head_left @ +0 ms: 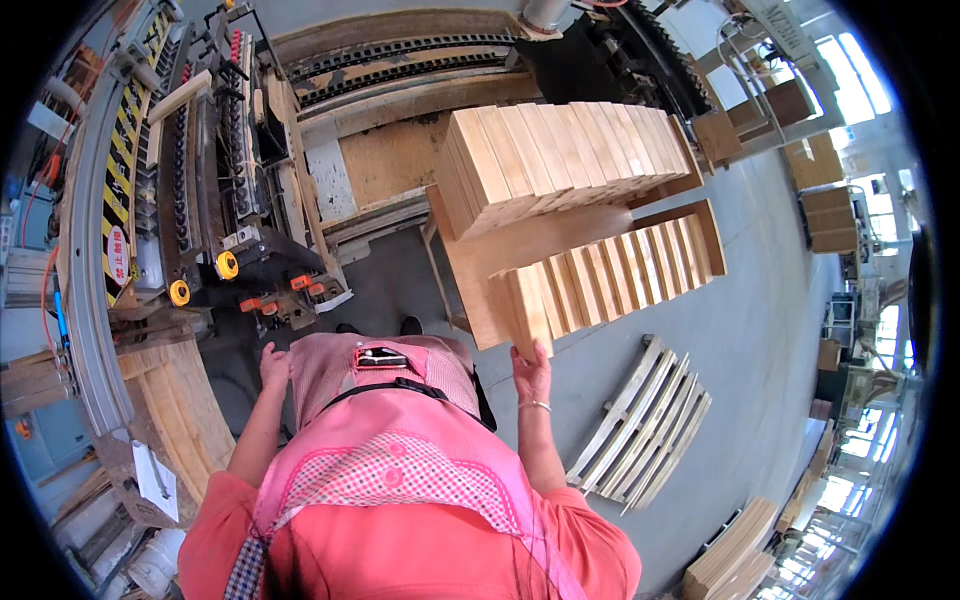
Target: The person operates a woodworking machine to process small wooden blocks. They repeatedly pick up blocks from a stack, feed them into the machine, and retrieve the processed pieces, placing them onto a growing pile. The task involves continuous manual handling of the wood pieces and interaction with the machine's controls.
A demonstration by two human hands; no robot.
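Observation:
My right hand (531, 374) is raised in front of me, its fingers touching the near end of a low row of light wooden boards (600, 283) stacked on edge on a wooden cart (478, 262). A taller stack of the same boards (560, 160) stands behind that row. Whether the hand grips a board or only rests on it cannot be told. My left hand (273, 366) hangs by my hip, holding nothing, its fingers loosely bent. I wear a pink apron over an orange shirt, with a dark phone in the chest pocket.
A woodworking machine (215, 170) with rollers, yellow knobs and a yellow-black striped rail stands at my left. A wooden platform (180, 400) lies at the lower left. A slatted pallet (645, 425) lies on the grey floor at right, with more board stacks (825, 215) beyond it.

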